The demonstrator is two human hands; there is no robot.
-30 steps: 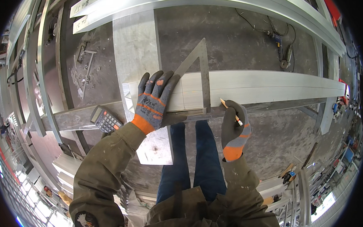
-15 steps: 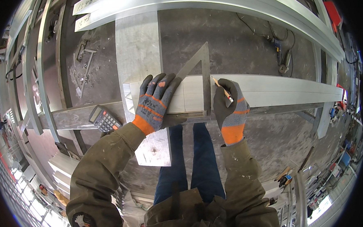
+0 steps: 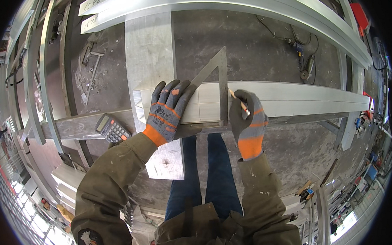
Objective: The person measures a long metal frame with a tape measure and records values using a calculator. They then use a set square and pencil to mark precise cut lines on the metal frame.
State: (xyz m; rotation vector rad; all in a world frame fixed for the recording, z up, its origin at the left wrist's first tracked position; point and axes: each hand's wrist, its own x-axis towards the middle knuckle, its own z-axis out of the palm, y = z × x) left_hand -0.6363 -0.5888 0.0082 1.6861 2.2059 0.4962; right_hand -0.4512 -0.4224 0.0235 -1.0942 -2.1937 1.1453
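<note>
My left hand (image 3: 166,108), in a grey and orange work glove, lies over the white metal profile (image 3: 292,95) and the left part of a metal set square (image 3: 223,83). Its fingers stretch across the top while the thumb lies along the near edge, clamping the square to the profile. Part of the square is hidden under that hand. Gloved alike, my right hand (image 3: 249,119) is closed round a pencil (image 3: 244,105), with the tip beside the square's upright edge. A thin line crosses the profile left of that edge.
A calculator (image 3: 112,128) lies on the dark steel beam (image 3: 76,126) at left. Beneath the profile runs a wide metal plate (image 3: 150,49). Long pale profiles (image 3: 225,5) span the far side. An angle grinder (image 3: 307,68) with its cable and metal scraps (image 3: 91,77) lie beyond.
My right hand has tilted slightly and come a little nearer to me, taking the pencil tip down along the square's edge. My left hand and the square hold their place.
</note>
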